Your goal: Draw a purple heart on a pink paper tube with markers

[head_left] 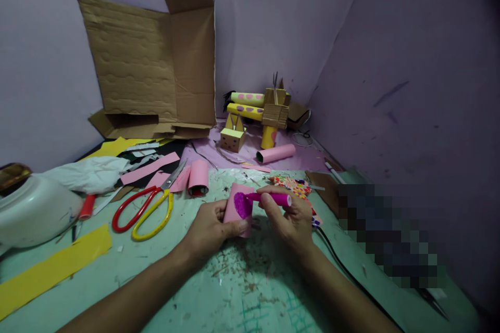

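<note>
A short pink paper tube is held upright, slightly tilted, in my left hand, with the thumb across its lower front. A purple filled-in oval covers part of its face. My right hand grips a magenta marker, whose tip touches the oval's right side. Behind my left hand stands another pink tube. Farther back, a longer pink tube lies on its side. Scissors with one red and one yellow handle lie open to the left.
Cardboard leans on the back wall. Small cardboard figures, one a box with pointed ears, another with yellow tubes, stand at the back. A white rounded object and yellow strip lie left. A black cable runs right.
</note>
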`<state>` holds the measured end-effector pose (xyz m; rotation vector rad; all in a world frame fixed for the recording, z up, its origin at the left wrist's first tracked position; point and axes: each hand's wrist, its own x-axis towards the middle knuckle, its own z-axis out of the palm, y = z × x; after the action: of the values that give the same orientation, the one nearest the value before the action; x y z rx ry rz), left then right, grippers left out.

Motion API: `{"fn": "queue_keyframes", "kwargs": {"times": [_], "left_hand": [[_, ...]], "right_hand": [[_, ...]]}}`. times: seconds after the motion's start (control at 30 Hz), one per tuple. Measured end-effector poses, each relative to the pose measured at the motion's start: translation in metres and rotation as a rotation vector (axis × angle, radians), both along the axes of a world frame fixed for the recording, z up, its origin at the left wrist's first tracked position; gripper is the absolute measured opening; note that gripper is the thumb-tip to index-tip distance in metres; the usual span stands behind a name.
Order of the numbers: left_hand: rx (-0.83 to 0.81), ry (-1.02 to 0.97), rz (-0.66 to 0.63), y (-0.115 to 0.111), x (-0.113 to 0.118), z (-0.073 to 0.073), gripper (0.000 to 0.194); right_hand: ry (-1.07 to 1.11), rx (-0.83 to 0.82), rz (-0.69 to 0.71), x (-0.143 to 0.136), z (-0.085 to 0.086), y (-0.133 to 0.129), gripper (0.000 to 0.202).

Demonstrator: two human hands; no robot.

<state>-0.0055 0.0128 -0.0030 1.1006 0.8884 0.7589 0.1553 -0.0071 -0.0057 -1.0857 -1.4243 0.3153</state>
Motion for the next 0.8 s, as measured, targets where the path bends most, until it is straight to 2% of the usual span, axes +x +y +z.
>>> {"fn": "queue_keyframes", "kwargs": {"times": [0.6,0.8], "left_hand": [[-0.030,-0.011,0.025,0.0017,-0.0007,-0.0029,0.033],[-0.043,-0.041,0.037,0.0003,-0.0001,-0.0005,0.035]], "right_hand": [[0.000,0.002,-0.014,-0.0021,0.0059,-0.0004,0.015],[0.105,-0.032,-0.020,-0.0004,0.0007,-0.0021,0.013]]}}
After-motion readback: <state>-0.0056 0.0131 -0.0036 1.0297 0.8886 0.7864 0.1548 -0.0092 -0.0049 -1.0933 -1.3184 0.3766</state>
